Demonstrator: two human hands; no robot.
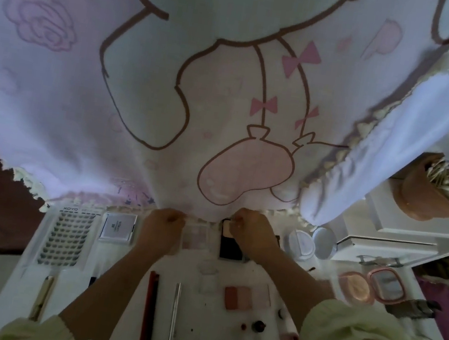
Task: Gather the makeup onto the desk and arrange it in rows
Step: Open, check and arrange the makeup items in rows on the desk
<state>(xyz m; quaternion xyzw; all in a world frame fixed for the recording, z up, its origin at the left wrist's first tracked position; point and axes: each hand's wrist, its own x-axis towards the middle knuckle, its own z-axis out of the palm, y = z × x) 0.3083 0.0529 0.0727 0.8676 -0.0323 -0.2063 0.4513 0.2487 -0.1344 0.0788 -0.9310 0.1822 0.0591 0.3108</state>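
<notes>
Curtain (166, 119) hem (left hand (165, 226), right hand (252, 233) pinching) hides desk (196, 321) edge.

The scene is seen through a single wide-angle camera worn on the person's head. It is aimed forward and steeply down over the white desk (193, 320), whose top is shown from the lower edge up to mid-frame, close below the lens. The left hand (163, 226) and right hand (251, 235) are caught near the centre, at arm's reach, at the desk's far edge. The upper half is filled by a hanging fringed cartoon-print cloth (171, 88), faced almost head-on and bowed by the lens. A white shelf unit (402, 227) and a brown pot of cotton swabs (431, 193) are pushed to the right border.
</notes>
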